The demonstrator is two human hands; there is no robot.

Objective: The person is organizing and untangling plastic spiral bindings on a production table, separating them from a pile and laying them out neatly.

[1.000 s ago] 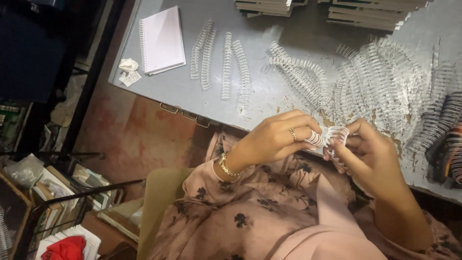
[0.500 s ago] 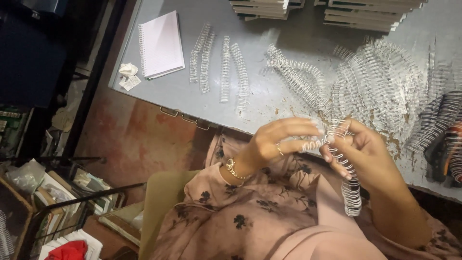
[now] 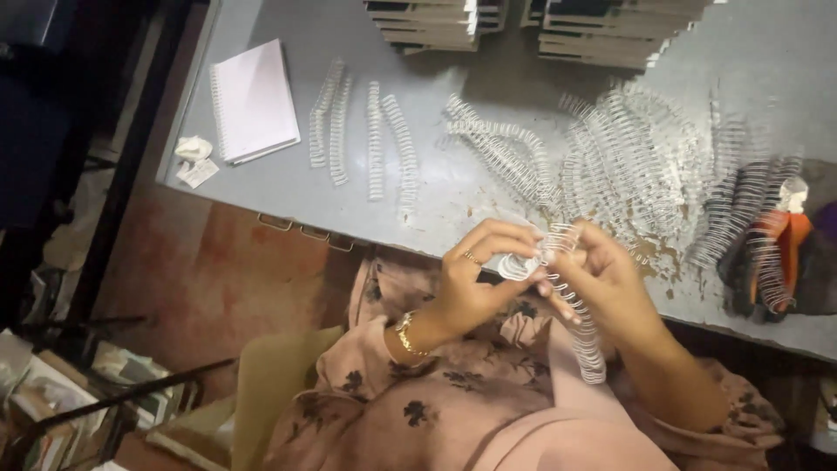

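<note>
Two hands meet on one white wire binding coil [image 3: 571, 310] just in front of the grey table [image 3: 261, 187].

I see my left hand [image 3: 475, 279] pinching the coil's top end with its fingertips, while my right hand [image 3: 610, 283] grips the same coil, which hangs down over my lap. On the table I count four loose short coils [image 3: 366, 135] lying side by side, one white spiral notebook [image 3: 253, 100] to their left, and two stacks of books [image 3: 540, 22] at the far edge. A tangled heap of coils [image 3: 645, 157] lies near my hands; I cannot count those.
</note>
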